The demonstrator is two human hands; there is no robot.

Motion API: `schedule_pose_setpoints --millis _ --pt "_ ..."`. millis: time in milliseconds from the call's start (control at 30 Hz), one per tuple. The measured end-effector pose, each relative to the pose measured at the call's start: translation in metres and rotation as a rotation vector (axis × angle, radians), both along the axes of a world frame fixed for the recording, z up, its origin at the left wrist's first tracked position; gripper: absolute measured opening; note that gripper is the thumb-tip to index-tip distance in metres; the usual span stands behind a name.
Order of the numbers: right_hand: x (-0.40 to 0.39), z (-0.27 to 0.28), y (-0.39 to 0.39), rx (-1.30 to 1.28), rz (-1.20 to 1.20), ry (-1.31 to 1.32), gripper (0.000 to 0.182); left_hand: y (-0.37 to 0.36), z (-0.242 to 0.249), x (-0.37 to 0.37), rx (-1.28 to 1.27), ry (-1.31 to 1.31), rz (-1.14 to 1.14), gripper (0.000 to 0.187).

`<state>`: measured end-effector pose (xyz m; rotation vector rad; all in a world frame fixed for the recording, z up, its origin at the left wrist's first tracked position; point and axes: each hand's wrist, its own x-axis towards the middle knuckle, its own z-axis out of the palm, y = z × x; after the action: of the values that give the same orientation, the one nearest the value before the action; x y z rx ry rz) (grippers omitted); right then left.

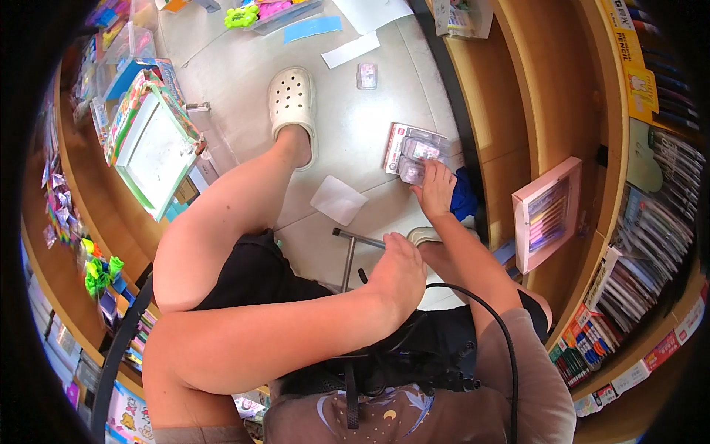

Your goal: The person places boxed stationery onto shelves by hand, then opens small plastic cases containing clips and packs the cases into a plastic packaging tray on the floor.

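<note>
My right hand (438,186) reaches down to the floor at the right, fingers and thumb closed about the near end of a small clear plastic case (411,172). Under and beside that case lie a second clear case (421,149) with a pink-and-white pattern and a white-and-red printed package (397,140). Across my lap comes my left arm; the left hand (399,270) shows mostly its back, with its fingers bent and largely hidden. Just left of its fingertips is a grey metal T-shaped bar (350,255).
Another small case (367,75) and a white paper piece (339,200) lie on the floor. Wooden shelves (518,111) stand at right, holding a pink box (547,214) and packed pens. At left, a green-framed box (157,152) leans near more shelves. Blue cloth (464,198) lies beside my right hand.
</note>
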<state>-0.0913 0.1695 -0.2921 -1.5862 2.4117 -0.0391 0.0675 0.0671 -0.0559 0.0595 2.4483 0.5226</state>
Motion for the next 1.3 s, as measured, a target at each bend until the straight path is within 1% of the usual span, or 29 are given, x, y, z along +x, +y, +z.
schedule_pose_setpoints --millis 100,200,300,400,467,533,600,633,733,800,867,967,1000,1033,1067,1100,1167,1267,1300 --pt "-0.002 -0.001 0.001 -0.009 -0.025 0.018 0.075 -0.002 0.001 -0.001 -0.004 -0.005 -0.003 0.041" --pt "-0.002 0.003 0.0 -0.017 -0.034 -0.026 0.073 -0.002 0.001 0.001 -0.014 0.0 0.002 0.04" --pt "0.002 0.011 -0.013 -0.161 0.079 -0.156 0.063 -0.001 -0.001 0.007 -0.018 0.006 0.007 0.041" --pt "0.01 0.008 -0.06 -0.26 0.168 -0.286 0.052 0.004 -0.004 0.018 -0.021 0.044 0.05 0.04" --pt "0.016 -0.004 -0.102 -0.211 0.122 -0.467 0.045 0.004 -0.005 0.022 -0.033 0.057 0.074 0.04" --pt "0.019 -0.03 -0.138 -0.11 0.054 -0.473 0.048 -0.001 -0.005 0.023 -0.054 0.048 0.078 0.039" --pt "0.017 -0.053 -0.176 0.065 -0.044 -0.489 0.05 -0.007 -0.009 0.025 -0.035 0.048 0.109 0.039" --pt "0.016 -0.059 -0.193 0.153 -0.093 -0.497 0.05 -0.011 -0.012 0.025 -0.025 0.047 0.123 0.039" --pt "0.013 -0.068 -0.235 0.318 -0.141 -0.457 0.055 -0.029 -0.011 0.022 -0.023 0.042 0.175 0.039" --pt "0.011 -0.075 -0.245 0.357 -0.136 -0.475 0.056 -0.035 -0.009 0.019 -0.017 0.039 0.165 0.039" --pt "0.011 -0.084 -0.238 0.377 -0.133 -0.462 0.054 -0.034 -0.009 0.018 0.0 0.036 0.174 0.039" --pt "0.024 -0.091 -0.201 0.206 -0.124 -0.483 0.049 -0.028 -0.008 0.013 0.014 0.047 0.178 0.039" --pt "0.032 -0.071 -0.19 0.157 -0.119 -0.532 0.046 -0.026 -0.006 0.011 0.013 0.052 0.162 0.04" --pt "0.04 -0.068 -0.174 0.104 -0.094 -0.556 0.044 -0.024 -0.004 0.009 0.01 0.052 0.137 0.041" --pt "0.047 -0.06 -0.156 0.022 -0.087 -0.646 0.046 -0.021 -0.002 0.007 0.007 0.052 0.111 0.041" --pt "0.053 -0.039 -0.139 -0.034 -0.081 -0.691 0.046 -0.018 -0.001 0.005 -0.003 0.048 0.077 0.042" --pt "0.058 -0.012 -0.099 -0.155 -0.062 -0.723 0.047 -0.011 0.002 0.001 -0.002 0.051 0.029 0.042" --pt "0.05 0.014 -0.031 -0.256 -0.124 -0.614 0.046 0.0 0.004 -0.006 -0.022 0.014 -0.04 0.041" --pt "0.043 0.022 -0.01 -0.261 -0.209 -0.604 0.045 0.003 0.004 -0.008 -0.022 0.005 -0.056 0.042"
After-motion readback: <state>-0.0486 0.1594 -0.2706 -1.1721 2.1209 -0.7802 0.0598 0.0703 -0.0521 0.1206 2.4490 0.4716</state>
